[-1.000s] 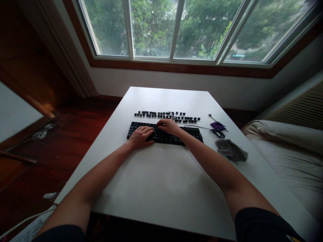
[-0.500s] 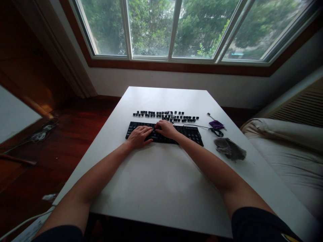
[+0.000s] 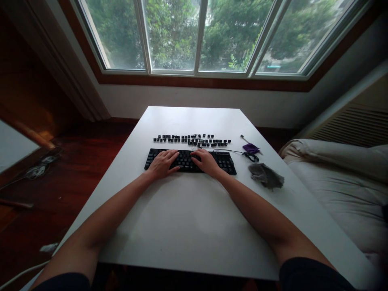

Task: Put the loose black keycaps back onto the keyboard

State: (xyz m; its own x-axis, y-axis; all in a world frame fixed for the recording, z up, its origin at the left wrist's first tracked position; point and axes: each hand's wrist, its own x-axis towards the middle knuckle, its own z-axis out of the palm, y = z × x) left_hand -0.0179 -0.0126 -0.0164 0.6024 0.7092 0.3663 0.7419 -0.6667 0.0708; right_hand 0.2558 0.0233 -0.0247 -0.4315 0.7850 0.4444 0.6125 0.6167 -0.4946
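Observation:
A black keyboard lies across the white table, partly covered by both hands. My left hand rests over its left part, fingers stretched out and thumb spread toward the near edge. Over the right-middle keys is my right hand, its thumb and forefinger apart with no object visible between them. Behind the keyboard, loose black keycaps stand in uneven rows. The cable leaves the keyboard's back and coils to the right.
On the table's right lie a purple cloth, a small brush-like stick and a crumpled grey cloth. A beige sofa stands beside the table. A window is behind it.
My right hand has moved right along the keyboard, away from the left hand, and its fingers have parted. My left hand stays on the left keys. The whole view has shifted slightly.

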